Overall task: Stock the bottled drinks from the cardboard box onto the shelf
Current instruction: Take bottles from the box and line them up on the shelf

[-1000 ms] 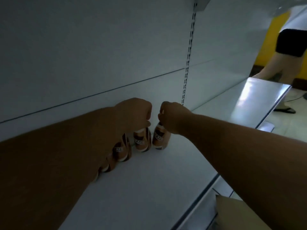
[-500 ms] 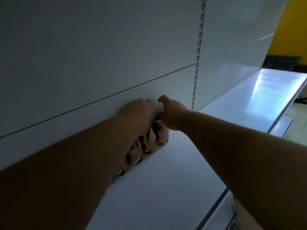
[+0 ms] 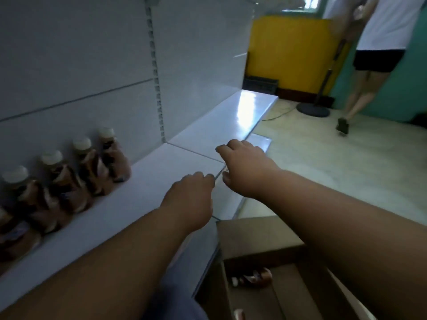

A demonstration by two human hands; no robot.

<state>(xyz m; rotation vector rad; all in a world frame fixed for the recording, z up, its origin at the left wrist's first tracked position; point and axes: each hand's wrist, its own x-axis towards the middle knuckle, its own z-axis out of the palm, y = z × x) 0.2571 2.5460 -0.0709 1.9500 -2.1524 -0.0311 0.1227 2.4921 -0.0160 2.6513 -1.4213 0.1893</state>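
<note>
Several brown bottled drinks (image 3: 87,167) with pale caps stand in a row along the back panel on the white shelf (image 3: 143,181), at the left. My left hand (image 3: 191,197) hovers over the shelf's front edge, fingers loosely curled, holding nothing. My right hand (image 3: 245,165) is just right of it, past the shelf edge, also empty with fingers apart. Below them sits the open cardboard box (image 3: 258,236); one brown bottle (image 3: 254,277) lies on its side inside, and another cap shows at the bottom edge.
A slotted upright (image 3: 157,88) divides the shelf's back panel. A lower shelf edge (image 3: 208,269) juts out beside the box. A person (image 3: 379,61) in a white shirt and black shorts walks away at the far right, near a round black stand base (image 3: 313,110).
Both hands let go of the bottles at the back of the shelf and drew back to its front edge. The view swung right and down, bringing the box into sight.
</note>
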